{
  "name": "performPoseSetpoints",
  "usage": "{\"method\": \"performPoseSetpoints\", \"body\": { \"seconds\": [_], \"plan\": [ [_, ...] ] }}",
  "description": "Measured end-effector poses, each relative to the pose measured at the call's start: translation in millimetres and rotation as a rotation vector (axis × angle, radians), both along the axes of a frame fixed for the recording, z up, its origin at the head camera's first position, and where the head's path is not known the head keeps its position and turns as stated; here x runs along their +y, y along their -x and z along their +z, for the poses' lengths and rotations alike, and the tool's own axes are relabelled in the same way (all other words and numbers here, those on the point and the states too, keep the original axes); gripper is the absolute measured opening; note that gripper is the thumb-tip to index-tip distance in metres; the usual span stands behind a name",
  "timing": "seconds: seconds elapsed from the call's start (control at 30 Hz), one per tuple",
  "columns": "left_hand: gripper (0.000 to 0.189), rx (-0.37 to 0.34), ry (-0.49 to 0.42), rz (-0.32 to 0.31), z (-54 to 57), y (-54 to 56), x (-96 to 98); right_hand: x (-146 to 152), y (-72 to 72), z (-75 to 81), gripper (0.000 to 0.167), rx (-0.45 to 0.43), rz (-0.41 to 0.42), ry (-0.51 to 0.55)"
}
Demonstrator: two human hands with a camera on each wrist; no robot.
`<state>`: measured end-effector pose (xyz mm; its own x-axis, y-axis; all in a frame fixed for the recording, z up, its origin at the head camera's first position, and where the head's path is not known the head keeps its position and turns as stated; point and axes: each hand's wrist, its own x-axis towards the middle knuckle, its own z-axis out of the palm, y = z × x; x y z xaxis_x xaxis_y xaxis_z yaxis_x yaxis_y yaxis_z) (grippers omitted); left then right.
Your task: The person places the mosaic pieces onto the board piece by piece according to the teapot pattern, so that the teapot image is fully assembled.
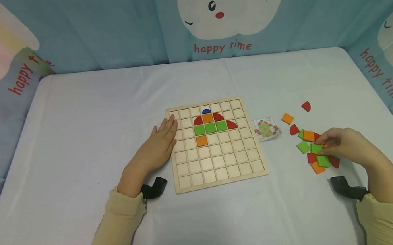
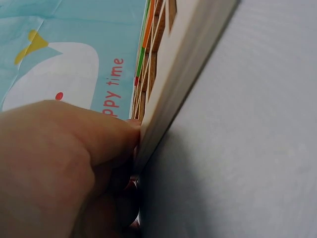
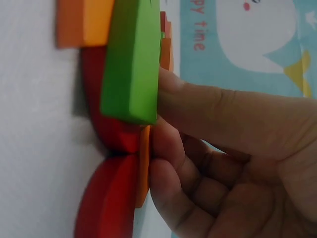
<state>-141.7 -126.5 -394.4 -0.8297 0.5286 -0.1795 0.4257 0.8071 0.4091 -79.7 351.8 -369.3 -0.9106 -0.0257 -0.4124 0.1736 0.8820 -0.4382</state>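
Observation:
A wooden grid board [image 1: 220, 182] lies on the table, with a blue half-round, red quarter-rounds, orange squares and green squares in its upper cells. My left hand [image 1: 157, 146] rests at the board's left edge, fingers extended; its thumb [image 2: 114, 134] touches the board's side in the left wrist view. Over a loose pile of tiles to the right is my right hand [image 1: 350, 146]. Its thumb and index finger pinch a green square tile [image 1: 316, 148]. Close to its other fingers, an orange tile [image 3: 143, 168] shows in the right wrist view, where a nearer green tile [image 3: 131, 64] hides the thumb tip.
Between board and pile lies a small pattern card [image 1: 266, 129]. An orange square [image 1: 287, 119] and a red quarter-round [image 1: 306, 106] lie apart behind the pile. The white table [image 1: 108, 107] is bordered by blue printed curtains [image 1: 108, 32].

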Motion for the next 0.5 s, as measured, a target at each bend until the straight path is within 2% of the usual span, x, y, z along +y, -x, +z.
{"method": "performPoseSetpoints", "body": {
  "seconds": [0.5],
  "plan": [
    [0.054, -0.001, -0.015, -0.005, -1.4, 0.7, -1.0, -2.4, 0.4, -4.2, 0.032, 0.069, -0.071, 0.004]
  ]
}}
